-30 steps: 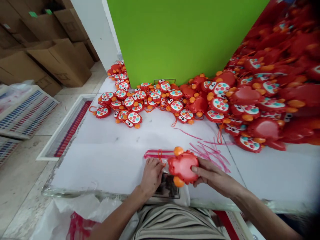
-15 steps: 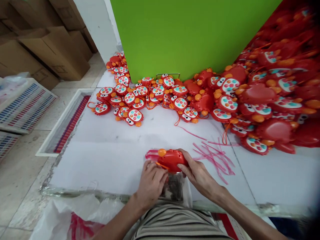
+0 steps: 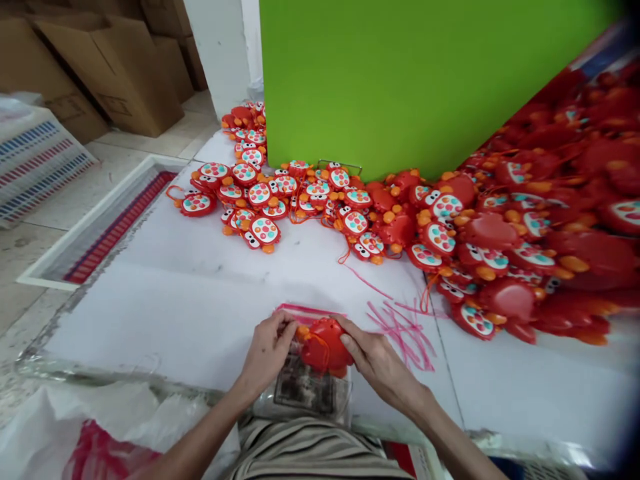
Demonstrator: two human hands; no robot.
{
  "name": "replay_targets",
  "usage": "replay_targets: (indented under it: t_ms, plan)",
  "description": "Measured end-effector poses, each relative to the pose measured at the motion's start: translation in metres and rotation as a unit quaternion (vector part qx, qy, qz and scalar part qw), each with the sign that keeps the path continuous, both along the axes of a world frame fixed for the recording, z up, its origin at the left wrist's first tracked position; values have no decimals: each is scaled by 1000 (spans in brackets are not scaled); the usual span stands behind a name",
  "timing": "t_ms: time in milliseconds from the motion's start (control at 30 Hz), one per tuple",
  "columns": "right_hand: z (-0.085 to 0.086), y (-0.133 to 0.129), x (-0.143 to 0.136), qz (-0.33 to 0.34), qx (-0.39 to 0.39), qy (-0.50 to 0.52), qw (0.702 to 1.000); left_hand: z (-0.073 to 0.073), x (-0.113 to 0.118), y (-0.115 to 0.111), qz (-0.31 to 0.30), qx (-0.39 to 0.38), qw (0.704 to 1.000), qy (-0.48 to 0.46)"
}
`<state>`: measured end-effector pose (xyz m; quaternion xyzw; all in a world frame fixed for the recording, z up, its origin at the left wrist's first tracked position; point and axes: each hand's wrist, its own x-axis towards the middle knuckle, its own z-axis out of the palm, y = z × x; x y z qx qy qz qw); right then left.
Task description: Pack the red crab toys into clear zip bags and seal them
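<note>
Low over the front of the white table, a red crab-like toy [image 3: 330,350] is held with its plain back up. My right hand [image 3: 375,353] grips its right side, thumb on the back and fingers beyond the edge. My left hand [image 3: 270,347] is closed in a pinch at the toy's left end, by an orange knob. A thin orange cord [image 3: 325,343] loops over the back from there; whether the fingertips pinch the cord or the knob is hard to make out. Behind the toy lie pink strips [image 3: 305,310]. Below it sits a clear-wrapped block with a dark top [image 3: 305,390].
Many similar toys [image 3: 265,230] line the green panel [image 3: 400,80] and heap up at the right [image 3: 493,233]. Loose pink strips [image 3: 403,333] lie right of my hands. A white crate [image 3: 45,267] stands beyond the left table edge, cardboard boxes [image 3: 130,80] behind.
The toy has turned and come lower in my hands, its cord now lying across its back. My left hand has moved up to its left end. The view has shifted right.
</note>
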<state>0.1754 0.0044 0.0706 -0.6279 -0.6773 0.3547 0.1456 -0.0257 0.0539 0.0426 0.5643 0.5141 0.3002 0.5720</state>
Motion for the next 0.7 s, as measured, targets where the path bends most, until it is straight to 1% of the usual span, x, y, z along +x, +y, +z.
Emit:
replay_targets:
  t_ms: [67,133,233,333,367,433,533,600,700]
  plan:
    - [7,5,-2,70,-16,-14,997,2,2,-3,-9,-35,999,-27]
    - [10,8,-5,112,-6,-43,993,3,4,-5,-17,-52,998,-37]
    - [11,7,-13,120,42,-70,989,2,4,-7,-21,-36,999,-33]
    - [7,4,-19,143,58,-74,985,-1,2,-11,-25,-44,998,-42]
    - [5,3,-21,137,66,-85,985,-2,0,-12,-24,-46,998,-43]
    - [2,4,-26,98,95,-101,985,-3,-2,-14,-18,-38,999,-33]
    - [-2,9,-37,47,153,-76,984,-4,-4,-14,-26,-35,999,-19]
    - [-5,14,-46,34,178,-68,981,-2,-5,-12,-43,-43,998,-28]
    - [-10,19,-58,39,188,-99,976,2,-4,-9,-70,-32,996,-35]
